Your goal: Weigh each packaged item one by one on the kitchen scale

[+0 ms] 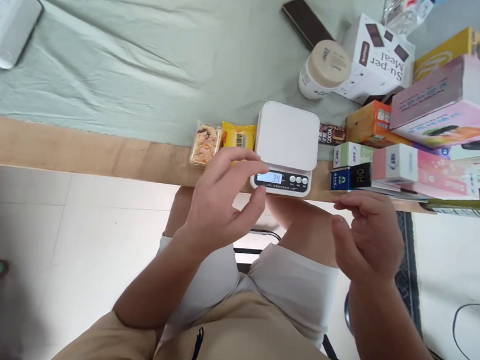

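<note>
The white scale (287, 136) shows 34 on its lit display, its front left corner hidden by the empty, loosely open left hand (218, 200), the right hand (367, 238) likewise open and empty just right of it.

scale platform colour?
White: the scale has a plain white platform above a dark panel with a lit display; the head view shows it, by the left hand.

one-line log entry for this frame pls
left hand: open, empty, fingers by scale display | right hand: open, empty, off scale | scale: platform bare, display lit | yellow snack pack: left of scale
</note>
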A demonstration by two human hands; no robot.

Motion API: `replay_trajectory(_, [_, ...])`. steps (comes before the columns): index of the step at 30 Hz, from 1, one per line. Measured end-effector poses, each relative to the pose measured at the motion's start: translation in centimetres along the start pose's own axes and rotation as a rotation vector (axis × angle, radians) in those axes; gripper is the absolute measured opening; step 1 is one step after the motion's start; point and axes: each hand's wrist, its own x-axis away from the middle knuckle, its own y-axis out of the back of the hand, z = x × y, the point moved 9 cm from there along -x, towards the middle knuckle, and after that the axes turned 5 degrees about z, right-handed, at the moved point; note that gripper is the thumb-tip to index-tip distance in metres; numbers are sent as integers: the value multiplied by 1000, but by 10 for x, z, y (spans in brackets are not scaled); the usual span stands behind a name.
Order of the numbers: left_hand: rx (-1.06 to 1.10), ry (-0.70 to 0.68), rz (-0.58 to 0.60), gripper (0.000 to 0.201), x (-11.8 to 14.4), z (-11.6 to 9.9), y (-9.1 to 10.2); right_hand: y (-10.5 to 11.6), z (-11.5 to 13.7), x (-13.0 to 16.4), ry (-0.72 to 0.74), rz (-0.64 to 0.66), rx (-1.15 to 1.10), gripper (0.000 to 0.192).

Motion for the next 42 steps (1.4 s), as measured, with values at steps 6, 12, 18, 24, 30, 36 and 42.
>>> replay_trajectory(6, [57,-6,223,11,-30,-37,-33,35,14,5,86,-16,47,19])
replay_trajectory(12, [13,32,599,13,-88,-56,-77,42,28,9,156,22,156,19])
replay_trajectory(18, [52,195,570,13,-112,-5,-86,45,53,-35,371,213,467,17])
replay_trajectory(24, [115,236,360,8,-139,27,-62,15,-5,-155,297,572,778,29])
replay_trajectory(30, [229,210,248,13,-144,54,-41,-67,-138,-243,54,948,978,89])
replay_trajectory(36, [337,176,97,18,-132,79,-10,-97,-146,-224,83,997,888,73])
replay_trajectory(42, [346,342,86,16,-109,108,6,-93,-158,-215,41,990,745,59])
